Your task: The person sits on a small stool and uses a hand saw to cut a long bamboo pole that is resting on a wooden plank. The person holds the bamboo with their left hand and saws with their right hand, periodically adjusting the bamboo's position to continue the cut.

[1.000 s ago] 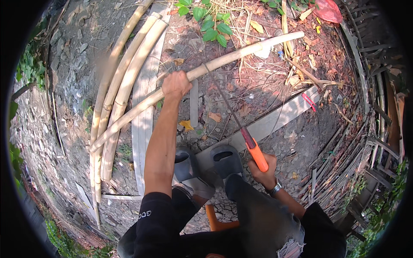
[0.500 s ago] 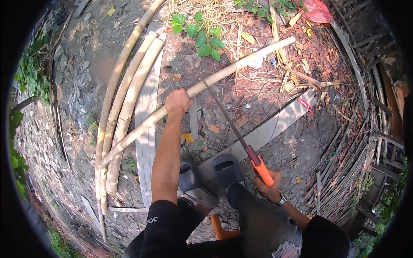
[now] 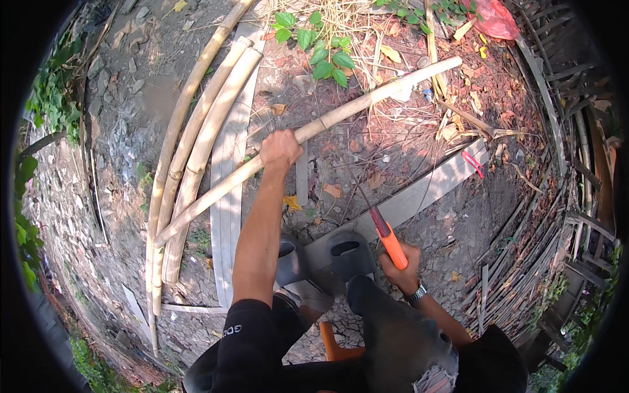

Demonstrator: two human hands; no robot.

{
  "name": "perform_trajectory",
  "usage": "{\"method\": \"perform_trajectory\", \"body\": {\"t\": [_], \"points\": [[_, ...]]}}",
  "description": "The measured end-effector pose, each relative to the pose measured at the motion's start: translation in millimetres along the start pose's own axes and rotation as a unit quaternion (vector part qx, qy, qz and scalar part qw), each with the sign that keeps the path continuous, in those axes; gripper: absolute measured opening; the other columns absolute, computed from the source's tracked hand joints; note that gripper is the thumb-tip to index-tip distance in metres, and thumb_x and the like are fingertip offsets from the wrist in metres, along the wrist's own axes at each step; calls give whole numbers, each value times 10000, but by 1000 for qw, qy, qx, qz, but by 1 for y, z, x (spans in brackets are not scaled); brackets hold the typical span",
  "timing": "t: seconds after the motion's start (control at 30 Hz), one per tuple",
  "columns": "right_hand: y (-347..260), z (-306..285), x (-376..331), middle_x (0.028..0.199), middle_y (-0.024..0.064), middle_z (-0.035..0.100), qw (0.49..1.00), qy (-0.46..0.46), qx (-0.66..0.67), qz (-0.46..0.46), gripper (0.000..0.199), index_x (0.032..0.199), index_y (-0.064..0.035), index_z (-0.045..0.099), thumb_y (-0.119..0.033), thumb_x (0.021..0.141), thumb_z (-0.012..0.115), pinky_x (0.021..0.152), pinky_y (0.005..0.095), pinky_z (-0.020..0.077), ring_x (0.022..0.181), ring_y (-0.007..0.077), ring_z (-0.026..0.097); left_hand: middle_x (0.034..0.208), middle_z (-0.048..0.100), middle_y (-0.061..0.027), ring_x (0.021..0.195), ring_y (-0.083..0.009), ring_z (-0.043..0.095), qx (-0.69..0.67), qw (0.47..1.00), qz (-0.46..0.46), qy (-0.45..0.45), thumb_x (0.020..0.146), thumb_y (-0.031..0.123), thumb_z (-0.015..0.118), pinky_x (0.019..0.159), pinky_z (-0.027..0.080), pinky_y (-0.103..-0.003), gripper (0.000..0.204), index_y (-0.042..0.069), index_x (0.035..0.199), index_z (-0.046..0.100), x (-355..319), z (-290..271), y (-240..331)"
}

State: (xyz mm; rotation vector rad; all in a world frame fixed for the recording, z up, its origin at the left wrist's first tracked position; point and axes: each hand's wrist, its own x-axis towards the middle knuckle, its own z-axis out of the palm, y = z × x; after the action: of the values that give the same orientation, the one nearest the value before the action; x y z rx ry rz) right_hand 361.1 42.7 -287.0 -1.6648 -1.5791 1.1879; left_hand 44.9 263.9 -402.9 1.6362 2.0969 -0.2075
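My left hand (image 3: 282,149) is wrapped round a pale bamboo pole (image 3: 386,90), which slants from the lower left to the upper right. A thin dark line crosses the pole just beyond my fist. In my right hand (image 3: 403,265) is the orange handle of a handsaw (image 3: 379,221). Its narrow dark blade points up and left toward the pole; the far end is too thin and blurred to trace, and I cannot tell whether it touches. The pole's lower left end rests over other bamboo poles (image 3: 213,134) lying on the ground.
Grey boards (image 3: 226,190) lie under the pole, and another plank (image 3: 419,191) runs past my shoes (image 3: 350,255). A small red object (image 3: 472,164) sits at that plank's far end. Thin sticks (image 3: 508,268) are heaped at right. A green-leaved plant (image 3: 321,56) grows ahead, near a red bag (image 3: 495,19).
My right hand has risen slightly with the saw, and the blade has swung away from where it lay across the pole. The dark line there now shows. My left hand keeps its grip.
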Motion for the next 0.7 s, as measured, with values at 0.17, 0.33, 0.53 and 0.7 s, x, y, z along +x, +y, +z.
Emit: {"method": "perform_trajectory", "body": {"t": [0.17,0.33,0.53,0.7], "points": [[-26,31,100,582,109,548,999,23,-11,-34,134,730,15,603,-61,778,702,520,332,446,499,141,496,1052,778,-201,1008,-354,763,4,1000,15,3,840,184,638,902,611,-441,278,55,1025,801,9,-7,10],[-1,-26,-22,600,57,594,999,-22,-24,14,270,1036,-22,780,-58,788,679,585,274,494,556,67,583,1076,769,-217,1046,-378,744,-2,1000,-20,-13,836,188,636,931,598,-470,302,64,1061,796,-1,-1,1],[-10,48,119,587,77,558,997,45,19,-59,148,737,33,609,-71,789,700,513,327,437,528,117,529,1075,771,-217,1046,-381,745,-7,999,6,-31,843,190,623,934,596,-475,308,67,1067,795,3,-11,14],[-3,-6,5,552,47,515,999,-10,-21,-48,49,777,18,665,-20,750,681,490,295,419,473,98,504,1079,769,-222,1031,-376,751,1,1000,-18,-25,834,196,639,928,603,-461,308,44,1054,792,-1,-4,3]]}}
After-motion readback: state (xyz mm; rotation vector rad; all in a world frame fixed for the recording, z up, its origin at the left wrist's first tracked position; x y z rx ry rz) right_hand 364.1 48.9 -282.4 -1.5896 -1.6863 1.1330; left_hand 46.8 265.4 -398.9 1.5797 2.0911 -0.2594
